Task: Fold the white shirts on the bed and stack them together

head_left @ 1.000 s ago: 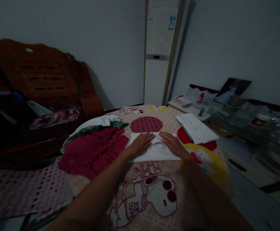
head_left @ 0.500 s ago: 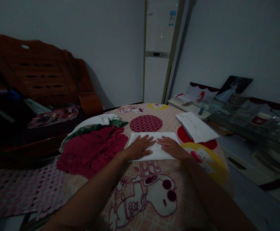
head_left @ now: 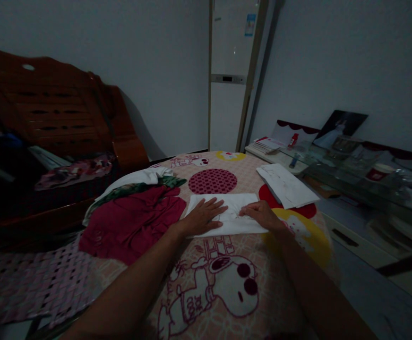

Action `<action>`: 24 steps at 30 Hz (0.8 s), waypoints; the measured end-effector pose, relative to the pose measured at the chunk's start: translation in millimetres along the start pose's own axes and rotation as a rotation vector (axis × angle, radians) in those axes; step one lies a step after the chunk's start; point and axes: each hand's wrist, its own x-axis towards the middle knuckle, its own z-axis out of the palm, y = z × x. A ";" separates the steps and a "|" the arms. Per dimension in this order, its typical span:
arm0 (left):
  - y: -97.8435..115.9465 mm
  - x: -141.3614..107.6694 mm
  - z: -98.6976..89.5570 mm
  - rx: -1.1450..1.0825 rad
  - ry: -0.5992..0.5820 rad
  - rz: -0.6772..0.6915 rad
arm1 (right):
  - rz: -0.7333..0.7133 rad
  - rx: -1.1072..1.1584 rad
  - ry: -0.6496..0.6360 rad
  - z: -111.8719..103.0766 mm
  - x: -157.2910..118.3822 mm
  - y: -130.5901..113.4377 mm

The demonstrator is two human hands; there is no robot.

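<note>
A white folded garment point(head_left: 232, 225) lies flat as a long rectangle on the patterned tablecloth, in the middle of the round table. My left hand point(head_left: 203, 217) rests on its left half, palm down with the fingers spread. On the right half, my right hand point(head_left: 262, 215) has its fingers curled and drawn together at the cloth, where small creases run out from the fingertips. To the left of the garment, a crumpled dark pink garment point(head_left: 131, 222) spreads over the table. Behind that lie a green patterned cloth point(head_left: 172, 181) and a white cloth point(head_left: 140, 178).
Another white folded garment point(head_left: 287, 185) sits at the table's right. Beyond it stands a glass-topped cabinet point(head_left: 351, 165) with a paper cup point(head_left: 379, 173) and a photo point(head_left: 340, 127). A wooden bench point(head_left: 60, 108) and a woven seat point(head_left: 32, 283) are on the left.
My right hand has gone from lying flat with spread fingers to curled, closed fingers, slightly further right on the white garment. My left hand stays flat in place. The view has shifted slightly.
</note>
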 end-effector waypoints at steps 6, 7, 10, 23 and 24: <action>17.4 2.9 -4.8 0.080 0.074 0.005 | -0.160 0.033 0.186 3.2 5.9 6.6; 19.2 3.5 -3.6 0.094 0.062 0.006 | -0.199 -0.022 0.180 5.1 6.2 8.9; 20.6 4.2 3.7 0.124 0.015 0.018 | -0.281 -0.284 0.065 15.1 5.4 17.5; -5.0 2.4 -11.3 -0.215 0.479 -0.119 | -0.204 -0.844 -0.209 30.7 0.0 15.7; -14.6 -0.5 -16.0 -0.245 0.562 -0.187 | -0.201 -0.847 -0.209 30.4 -0.5 14.9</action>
